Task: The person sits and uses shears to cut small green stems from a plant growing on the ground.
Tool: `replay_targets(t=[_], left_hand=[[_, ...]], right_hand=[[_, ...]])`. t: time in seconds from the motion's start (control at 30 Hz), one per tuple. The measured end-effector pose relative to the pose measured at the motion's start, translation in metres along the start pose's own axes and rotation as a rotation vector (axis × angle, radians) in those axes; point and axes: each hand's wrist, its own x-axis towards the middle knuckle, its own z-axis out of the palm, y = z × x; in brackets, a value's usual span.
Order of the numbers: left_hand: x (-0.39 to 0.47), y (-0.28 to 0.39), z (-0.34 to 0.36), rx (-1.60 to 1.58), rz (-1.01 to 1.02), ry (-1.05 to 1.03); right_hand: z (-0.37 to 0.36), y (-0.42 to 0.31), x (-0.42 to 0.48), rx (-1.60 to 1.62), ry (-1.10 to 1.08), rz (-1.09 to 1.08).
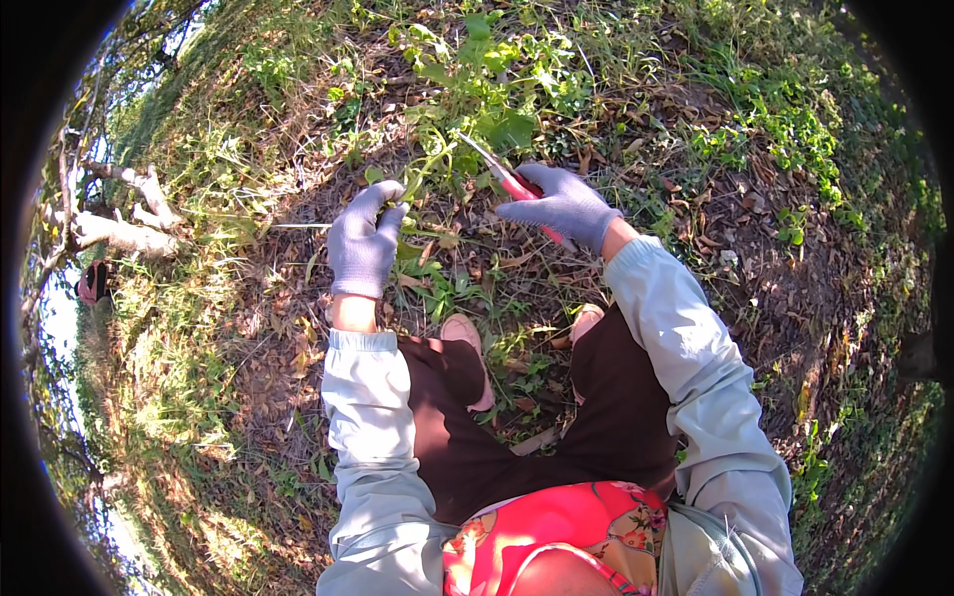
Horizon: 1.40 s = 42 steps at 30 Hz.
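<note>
My left hand, in a grey knit glove, pinches green plant stems between thumb and fingers. The stems reach up and right from the fingertips. In my right hand, gloved alike, is a pair of red-handled shears. Their slim metal blades point up and left, with the tip close to the stems' upper end; whether they touch cannot be told. Beyond the blade tip grows a leafy green plant with broad leaves. My right palm hides part of the handles.
Dry leaves and low weeds cover the ground between my shoes. A pale cut branch lies at the left, near a pink and dark object too small to identify. More green growth stands at the right.
</note>
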Motion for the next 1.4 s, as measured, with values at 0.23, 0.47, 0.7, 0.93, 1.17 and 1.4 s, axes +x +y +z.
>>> replay_targets(t=[0.23,0.47,0.7,0.93,1.17,1.4], left_hand=[[-0.002,-0.004,0.0,-0.048,-0.045,0.019],[-0.001,0.001,-0.002,-0.039,-0.099,0.04],[-0.002,-0.004,0.0,-0.078,-0.049,0.016],[-0.002,-0.002,0.0,-0.03,-0.152,-0.023],[-0.002,-0.004,0.002,-0.029,-0.063,-0.009],[-0.004,-0.004,-0.001,-0.003,-0.107,-0.083]], right_hand=[[0.003,-0.001,-0.002,-0.026,0.071,-0.026],[0.001,-0.006,-0.002,0.177,-0.021,0.079],[0.009,-0.002,-0.001,0.186,-0.013,0.043],[0.011,-0.009,-0.004,0.243,-0.06,-0.001],[0.02,-0.009,-0.005,0.392,-0.07,0.051],[0.024,-0.015,-0.01,0.345,-0.042,0.025]])
